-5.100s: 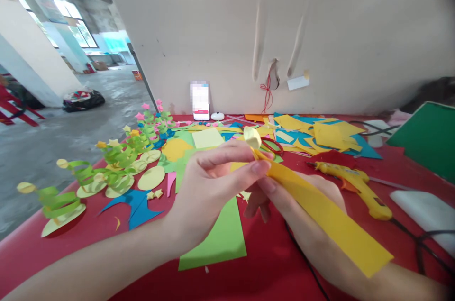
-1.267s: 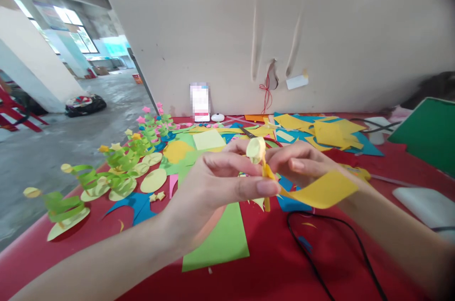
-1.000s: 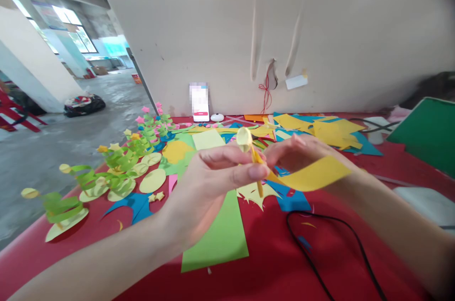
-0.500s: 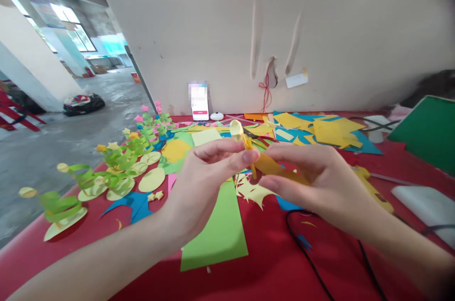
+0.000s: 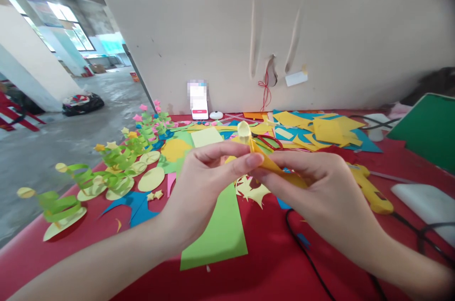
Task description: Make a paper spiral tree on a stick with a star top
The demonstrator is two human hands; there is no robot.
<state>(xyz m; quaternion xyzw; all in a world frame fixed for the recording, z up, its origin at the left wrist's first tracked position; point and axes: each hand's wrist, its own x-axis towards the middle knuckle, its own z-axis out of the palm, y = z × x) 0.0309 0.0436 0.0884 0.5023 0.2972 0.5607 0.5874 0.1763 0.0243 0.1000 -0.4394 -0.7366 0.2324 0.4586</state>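
Note:
Both my hands meet in front of me above the table, pinching a piece of yellow paper. My left hand is closed, thumb and forefinger pressed on the paper's left end. My right hand is closed too, its thumb and fingers gripping the strip from the right. A pale yellow rounded paper piece sticks up above my left fingertips; how it joins the strip is hidden. Under my hands lie a light green paper sheet and pale star-shaped scraps.
Several green paper curls on pale ovals line the left edge. A yellow glue gun and black cables lie at right. Yellow and blue scraps, red-handled scissors and an upright phone are behind.
The pale rounded piece has turned and shifted slightly right. My right hand has come closer to my left, and its thumb now sits by the left thumb. More of the glue gun shows.

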